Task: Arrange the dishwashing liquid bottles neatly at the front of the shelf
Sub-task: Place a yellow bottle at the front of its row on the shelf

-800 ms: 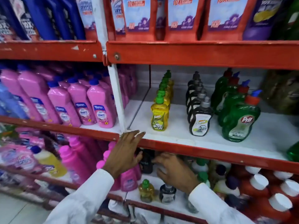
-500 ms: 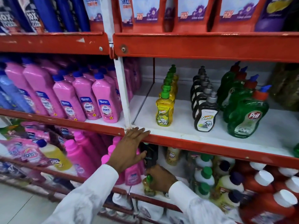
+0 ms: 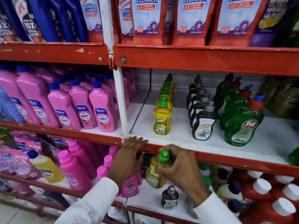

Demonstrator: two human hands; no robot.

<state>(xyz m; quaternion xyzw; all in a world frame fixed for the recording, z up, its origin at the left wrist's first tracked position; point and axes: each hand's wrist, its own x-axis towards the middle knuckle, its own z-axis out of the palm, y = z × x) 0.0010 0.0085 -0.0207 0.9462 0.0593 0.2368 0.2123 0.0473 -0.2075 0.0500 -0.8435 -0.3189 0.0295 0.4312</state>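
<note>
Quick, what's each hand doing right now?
Left hand: open, fingers spread against the red shelf edge, holding nothing.
Right hand: closed around a yellow dishwashing liquid bottle with a green cap.

A single head-worn wide-angle view faces a red metal shelving unit (image 3: 194, 57) close up, looking forward and slightly down. The white middle shelf board (image 3: 178, 136) fills centre frame; both white-sleeved forearms enter from the bottom edge. Edges bow with lens distortion.

The right hand (image 3: 181, 168) grips a yellow bottle (image 3: 156, 173) below the red shelf edge (image 3: 226, 160), where the left hand (image 3: 127, 157) rests.
</note>
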